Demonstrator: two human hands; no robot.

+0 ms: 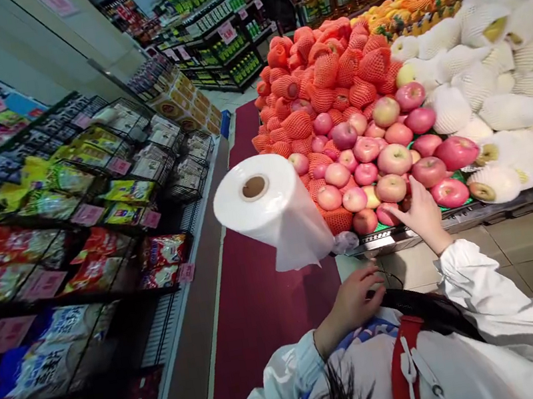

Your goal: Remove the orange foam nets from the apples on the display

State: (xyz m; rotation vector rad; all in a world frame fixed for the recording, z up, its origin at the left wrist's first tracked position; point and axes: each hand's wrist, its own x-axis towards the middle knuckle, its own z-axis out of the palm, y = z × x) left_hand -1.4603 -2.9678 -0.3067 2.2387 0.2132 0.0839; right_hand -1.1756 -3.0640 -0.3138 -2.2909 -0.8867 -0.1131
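My right hand [421, 212] reaches into the front edge of a heap of red and pink apples [377, 165]. Its fingers are stretched out against the lowest apples, and no apple sits in its grip. My left hand [356, 298] hovers low in front of my chest, fingers loosely bent and apart, resting by a black strap [417, 304] over my white jacket. A roll of thin plastic bags [271, 209] hangs just left of the apples, with one bag hanging loose from it.
Apples in orange foam nets [321, 69] are piled behind the bare ones. Fruit in white foam nets [494, 76] fills the right of the metal-edged stand [500, 206]. Wire racks of snack packets [86, 208] line the left. A red carpet strip [258, 309] runs down the aisle.
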